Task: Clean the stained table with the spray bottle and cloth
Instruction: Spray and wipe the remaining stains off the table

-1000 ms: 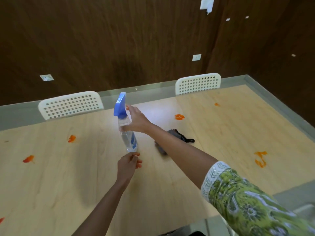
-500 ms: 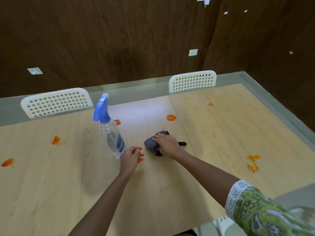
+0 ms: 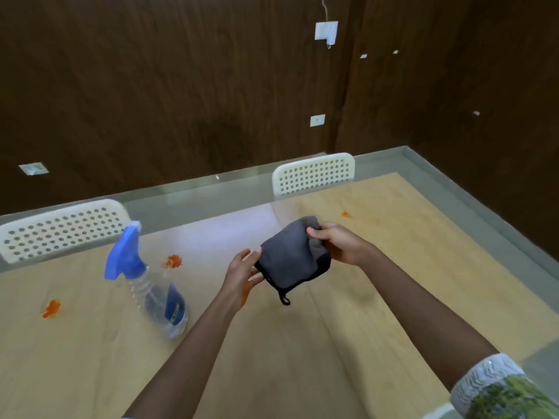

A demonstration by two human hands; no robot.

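Observation:
A folded grey cloth (image 3: 289,260) with black trim and a small loop hangs in the air above the wooden table (image 3: 302,343). My right hand (image 3: 340,243) grips its far right edge. My left hand (image 3: 242,275) touches the cloth's left edge with straight, spread fingers. A clear spray bottle (image 3: 151,285) with a blue trigger head stands on the table to the left of my hands. Orange stains lie behind the bottle (image 3: 173,261), at the left (image 3: 51,308) and at the far right (image 3: 345,213).
Two white perforated chairs stand at the table's far side, one at the left (image 3: 60,228) and one at the right (image 3: 314,173). A grey ledge runs along the far and right table edges below a dark wooden wall (image 3: 211,101).
My right hand let go of the spray bottle, took hold of the cloth on the table and lifted it. My left hand rose to touch the cloth. The bottle stands alone now.

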